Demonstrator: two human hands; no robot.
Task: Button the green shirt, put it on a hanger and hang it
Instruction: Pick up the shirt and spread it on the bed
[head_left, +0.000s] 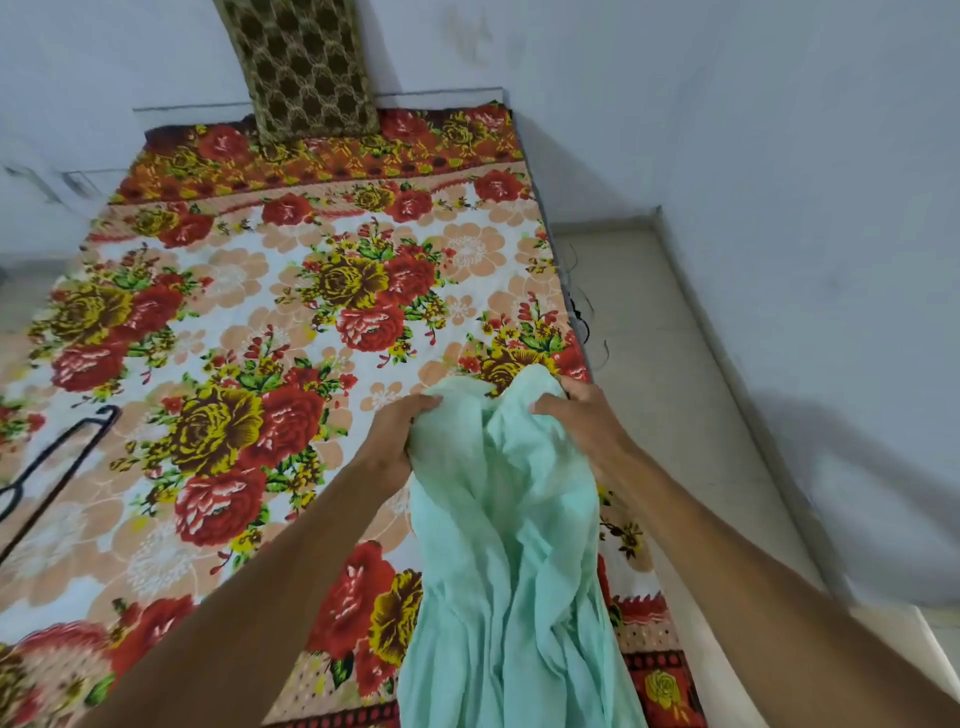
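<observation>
So that I could spread it for buttoning, both hands (400, 431) (576, 415) gripped the shirt (509, 545) over the bed (291, 291), lower centre.

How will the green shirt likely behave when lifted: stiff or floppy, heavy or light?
Probably floppy: the green shirt hangs in loose folds below the left hand and right hand gripping its top. Likely light, since the cloth looks thin and slightly sheer. It may bunch rather than spread flat.
</observation>
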